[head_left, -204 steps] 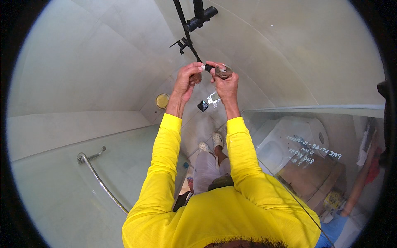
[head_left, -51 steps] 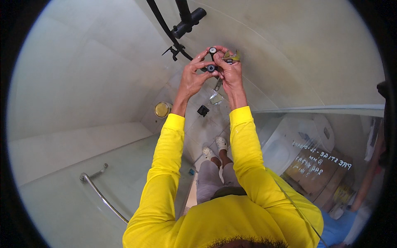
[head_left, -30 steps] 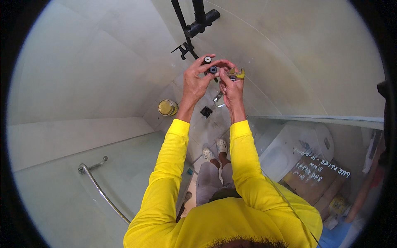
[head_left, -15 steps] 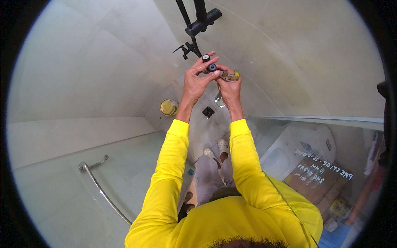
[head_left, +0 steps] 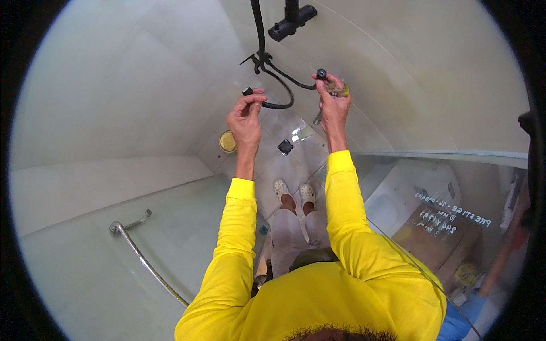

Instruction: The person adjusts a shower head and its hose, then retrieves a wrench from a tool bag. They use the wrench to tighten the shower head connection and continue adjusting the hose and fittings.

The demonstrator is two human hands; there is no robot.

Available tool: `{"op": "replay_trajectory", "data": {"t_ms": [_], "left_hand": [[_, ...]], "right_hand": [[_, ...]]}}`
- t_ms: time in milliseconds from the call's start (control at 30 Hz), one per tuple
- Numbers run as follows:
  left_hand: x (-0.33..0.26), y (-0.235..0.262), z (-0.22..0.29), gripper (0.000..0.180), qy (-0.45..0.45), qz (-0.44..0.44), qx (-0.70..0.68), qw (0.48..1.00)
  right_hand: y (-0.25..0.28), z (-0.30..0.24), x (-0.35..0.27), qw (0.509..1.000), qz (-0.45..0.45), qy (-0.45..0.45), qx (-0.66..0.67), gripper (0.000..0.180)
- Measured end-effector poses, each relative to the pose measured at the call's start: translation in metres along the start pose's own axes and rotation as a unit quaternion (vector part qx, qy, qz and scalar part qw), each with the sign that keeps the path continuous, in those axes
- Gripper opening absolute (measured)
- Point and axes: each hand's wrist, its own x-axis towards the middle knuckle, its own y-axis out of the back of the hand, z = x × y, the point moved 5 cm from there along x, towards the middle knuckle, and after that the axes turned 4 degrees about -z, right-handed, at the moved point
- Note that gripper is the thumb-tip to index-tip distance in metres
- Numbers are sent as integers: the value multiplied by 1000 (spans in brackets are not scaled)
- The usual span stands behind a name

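Observation:
My left hand (head_left: pixel 244 124) pinches the end of a black flexible hose (head_left: pixel 278 106), its end fitting (head_left: pixel 247 91) standing out past the fingertips. From there the hose loops right and back up toward the wall. My right hand (head_left: pixel 334 112) grips a second hose end (head_left: pixel 321 74), whose round open fitting faces up. Also in that hand is an adjustable wrench (head_left: pixel 317 118) with a yellow part, blurred around the fingers. Behind the hoses, a black tap (head_left: pixel 256 66) is partly covered by them.
Above, a black cylindrical fixture (head_left: pixel 292 24) juts from the wall. Below lie a square floor drain (head_left: pixel 285 146) and a round yellow-topped tub (head_left: pixel 227 141). A glass panel with a chrome handle (head_left: pixel 149 267) stands at left. Behind glass at right are a toilet (head_left: pixel 406 176) and cardboard (head_left: pixel 432 241).
My hands have moved apart, left hand leftward and right hand rightward. The two hose ends, side by side before, are now separated, with the hoses in plain sight.

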Motion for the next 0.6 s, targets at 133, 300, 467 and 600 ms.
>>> {"op": "replay_trajectory", "data": {"t_ms": [133,300,467,600], "left_hand": [[5,18,26,8,-36,27,17,999],[7,37,44,11,-24,48,-62,997],[8,29,39,12,24,52,-111,992],[12,12,21,22,60,6,-77,995]], "right_hand": [[7,-7,-16,999,41,3,26,29],[-7,-8,3,996,76,40,22,31],[-38,0,47,992,83,85,35,26],[-55,4,67,990,95,89,51,22]]}}
